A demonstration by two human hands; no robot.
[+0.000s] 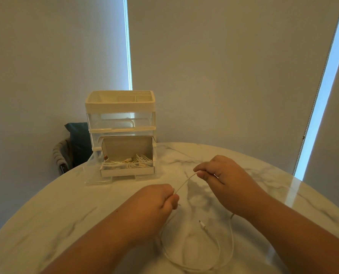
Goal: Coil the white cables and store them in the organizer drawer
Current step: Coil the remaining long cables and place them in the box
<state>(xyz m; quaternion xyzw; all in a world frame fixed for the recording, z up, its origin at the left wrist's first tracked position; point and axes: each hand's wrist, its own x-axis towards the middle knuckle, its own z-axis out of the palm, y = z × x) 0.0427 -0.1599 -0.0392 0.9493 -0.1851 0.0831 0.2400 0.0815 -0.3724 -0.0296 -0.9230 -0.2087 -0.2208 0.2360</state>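
**Cable pinched between both hands, no coil formed yet**

Left hand has its fingers curled, pinching the cable at thumb and forefinger. Right hand is also curled and pinches the same cable at its fingertips. A short taut span runs between them, with its long axis slanting from the left hand up toward the right hand and the far edge.

The rest of the cable hangs from both hands and lies as one loose loop on the surface by the near edge. The plug lies inside that loop, under and between the hands.

The organizer stands at the far left edge. Its bottom drawer is pulled open toward the person and already holds other white cables.

Judgement: the step is the start of coiling, with storing this cable still to come. The next move turns on the slack, which lies below and nearer the person than both hands, so it has to be gathered upward into loops. The drawer lies ahead and to the left. The left hand is nearer to it, so it probably makes the drop. The free plug may snag while looping.
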